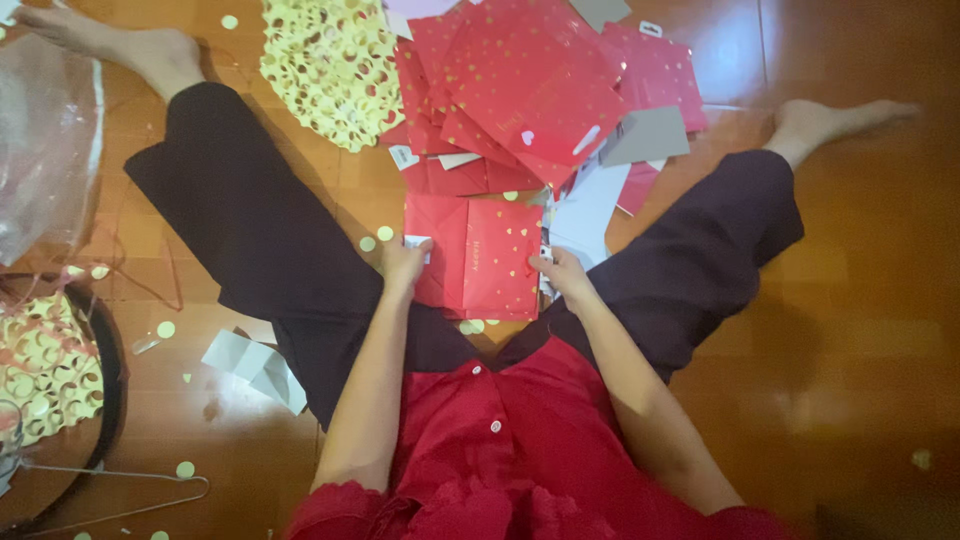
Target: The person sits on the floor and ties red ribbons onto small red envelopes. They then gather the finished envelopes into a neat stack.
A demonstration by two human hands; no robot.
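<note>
Flat on the wooden floor [860, 330] between the person's spread legs lies a red paper gift bag [478, 258], folded flat, its glossy face dotted with small gold hearts and a faint line of gold lettering. A crease runs down its middle, so the left half looks plainer and the right half more spotted. The left hand [402, 262] presses on the bag's left edge, fingers together over a small white tag there. The right hand [562, 272] holds the right edge, fingers curled and closed on it.

Just beyond, touching the bag's top, a loose pile of matching red bags [530, 80] fans out, mixed with grey card sheets [645, 135] and pale white sheets [585, 215]. To the left of that pile sits a yellow punched-paper ornament [330, 70]. Round gold confetti dots [367, 243] are scattered about the floor. A folded white paper [255, 365] lies beside the left thigh, and a wire hanger [130, 495] lies near the lower left corner.
</note>
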